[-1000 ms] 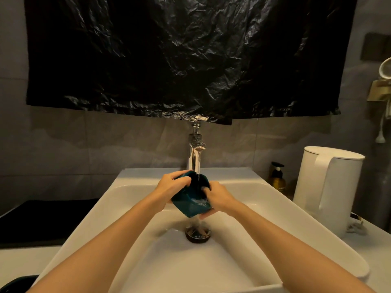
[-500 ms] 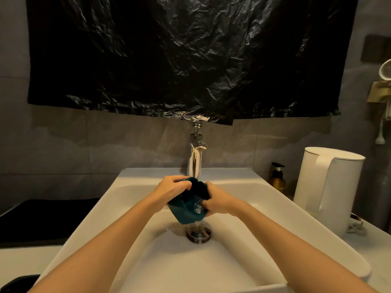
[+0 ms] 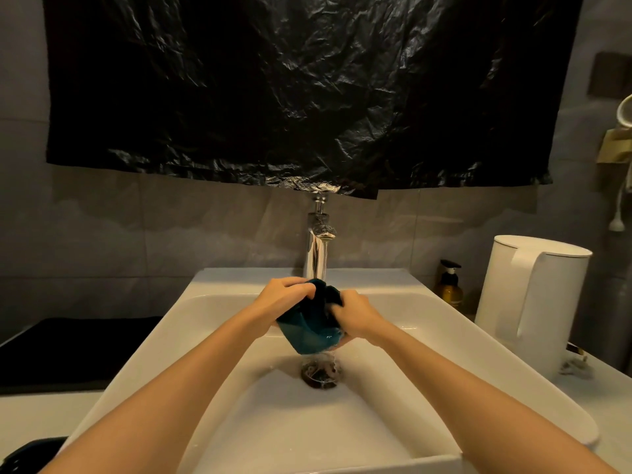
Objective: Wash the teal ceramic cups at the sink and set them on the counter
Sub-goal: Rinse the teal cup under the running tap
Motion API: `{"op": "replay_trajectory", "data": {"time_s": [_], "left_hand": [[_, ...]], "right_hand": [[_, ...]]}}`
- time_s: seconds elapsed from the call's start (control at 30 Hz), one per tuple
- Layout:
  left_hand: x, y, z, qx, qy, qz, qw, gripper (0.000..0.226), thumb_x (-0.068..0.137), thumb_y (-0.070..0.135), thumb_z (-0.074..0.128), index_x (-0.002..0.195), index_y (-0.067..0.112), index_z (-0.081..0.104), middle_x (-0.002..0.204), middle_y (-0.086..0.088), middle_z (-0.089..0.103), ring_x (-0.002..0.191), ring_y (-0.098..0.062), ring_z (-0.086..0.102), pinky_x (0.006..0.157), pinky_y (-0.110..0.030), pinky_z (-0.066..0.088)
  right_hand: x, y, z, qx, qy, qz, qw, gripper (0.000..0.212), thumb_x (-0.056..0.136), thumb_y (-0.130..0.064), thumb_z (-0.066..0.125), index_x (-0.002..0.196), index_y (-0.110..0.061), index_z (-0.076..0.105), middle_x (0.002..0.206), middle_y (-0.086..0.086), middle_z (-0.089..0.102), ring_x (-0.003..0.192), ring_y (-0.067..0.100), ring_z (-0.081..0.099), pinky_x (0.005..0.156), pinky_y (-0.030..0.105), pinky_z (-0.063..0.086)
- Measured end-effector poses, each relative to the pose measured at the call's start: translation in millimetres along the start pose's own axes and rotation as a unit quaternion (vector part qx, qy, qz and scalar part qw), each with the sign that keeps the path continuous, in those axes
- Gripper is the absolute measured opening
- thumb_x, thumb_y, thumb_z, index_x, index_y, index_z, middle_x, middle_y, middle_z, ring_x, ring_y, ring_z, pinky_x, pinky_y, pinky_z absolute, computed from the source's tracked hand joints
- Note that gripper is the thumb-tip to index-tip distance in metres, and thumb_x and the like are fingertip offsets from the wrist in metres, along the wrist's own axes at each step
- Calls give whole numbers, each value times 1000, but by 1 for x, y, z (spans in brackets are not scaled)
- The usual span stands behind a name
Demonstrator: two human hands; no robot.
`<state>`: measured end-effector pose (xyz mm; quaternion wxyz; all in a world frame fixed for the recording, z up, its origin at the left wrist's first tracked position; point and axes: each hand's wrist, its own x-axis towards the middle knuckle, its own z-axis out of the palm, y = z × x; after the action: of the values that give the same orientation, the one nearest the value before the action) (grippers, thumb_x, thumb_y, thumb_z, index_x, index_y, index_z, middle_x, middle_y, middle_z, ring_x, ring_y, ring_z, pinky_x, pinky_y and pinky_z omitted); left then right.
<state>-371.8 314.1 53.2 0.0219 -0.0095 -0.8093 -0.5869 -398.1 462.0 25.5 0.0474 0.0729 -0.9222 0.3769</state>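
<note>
A teal ceramic cup [image 3: 309, 331] is held tilted over the white sink [image 3: 219, 302], just below the chrome faucet [image 3: 318, 254]. My left hand [image 3: 284, 299] grips its left side and rim. From the right, my right hand [image 3: 355, 314] curls round the cup, with fingers at its dark opening. Water runs off the cup's bottom edge onto the drain [image 3: 319, 372]. Much of the cup is hidden by the two hands.
A white kettle [image 3: 533, 302] stands on the counter to the right, with an amber pump bottle [image 3: 449, 285] behind the sink's corner. A black surface [image 3: 68, 350] lies at the left. Black plastic sheeting [image 3: 307, 90] hangs on the wall.
The cup has tipped further, its opening now turned up toward the faucet. Both hands shifted slightly around it, and the right hand's fingers moved up to the rim.
</note>
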Motion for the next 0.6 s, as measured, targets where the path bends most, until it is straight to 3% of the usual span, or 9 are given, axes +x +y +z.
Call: {"op": "replay_trajectory", "data": {"time_s": [0.07, 0.13, 0.23, 0.33, 0.43, 0.5, 0.6], "left_hand": [[0, 3, -2, -31, 1, -2, 1000, 21, 83, 25, 64, 104, 29, 62, 93, 2, 63, 84, -14, 58, 67, -25, 51], [0, 2, -1, -68, -6, -4, 998, 33, 81, 24, 68, 111, 29, 55, 104, -3, 61, 96, -21, 60, 74, -32, 56], [0, 0, 3, -101, 13, 19, 995, 35, 81, 16, 65, 112, 28, 53, 110, -7, 58, 100, -25, 59, 82, -40, 56], [-1, -4, 1, -82, 44, 30, 995, 29, 83, 15, 60, 110, 26, 59, 107, -7, 60, 96, -22, 58, 76, -34, 55], [-3, -5, 1, -65, 31, 9, 997, 25, 84, 17, 58, 107, 25, 62, 105, -7, 63, 96, -22, 58, 74, -30, 53], [-4, -3, 3, -48, 16, 11, 999, 25, 83, 18, 58, 106, 27, 63, 103, -6, 64, 96, -22, 58, 75, -31, 53], [-2, -3, 3, -43, 11, 18, 999, 23, 85, 18, 56, 104, 28, 62, 98, -4, 63, 91, -20, 57, 72, -30, 52]], "right_hand": [[1, -3, 1, 22, 4, 27, 999, 24, 95, -11, 41, 112, -3, 57, 108, 18, 64, 93, 34, 64, 79, 43, 57], [-2, -7, 2, 114, -28, 71, 991, 21, 96, -12, 43, 114, -9, 55, 109, 16, 65, 87, 34, 68, 75, 43, 59], [-11, -14, -2, 264, -108, 117, 951, 18, 98, -21, 48, 114, -15, 56, 106, 11, 67, 80, 30, 71, 69, 38, 61], [-18, -14, -5, 232, -190, 74, 951, 12, 98, -18, 48, 107, -21, 54, 109, 8, 65, 89, 29, 70, 76, 37, 60], [-14, -8, -4, 109, -96, 20, 989, 22, 97, -7, 46, 115, -19, 49, 117, 12, 61, 88, 32, 69, 72, 40, 60], [-11, -7, -4, 75, -22, 0, 997, 21, 99, -12, 43, 118, -10, 53, 115, 16, 63, 85, 34, 70, 63, 37, 61], [-9, -6, -7, 45, -11, 10, 999, 28, 102, -23, 40, 110, -2, 57, 105, 19, 67, 81, 34, 71, 51, 25, 56]]}}
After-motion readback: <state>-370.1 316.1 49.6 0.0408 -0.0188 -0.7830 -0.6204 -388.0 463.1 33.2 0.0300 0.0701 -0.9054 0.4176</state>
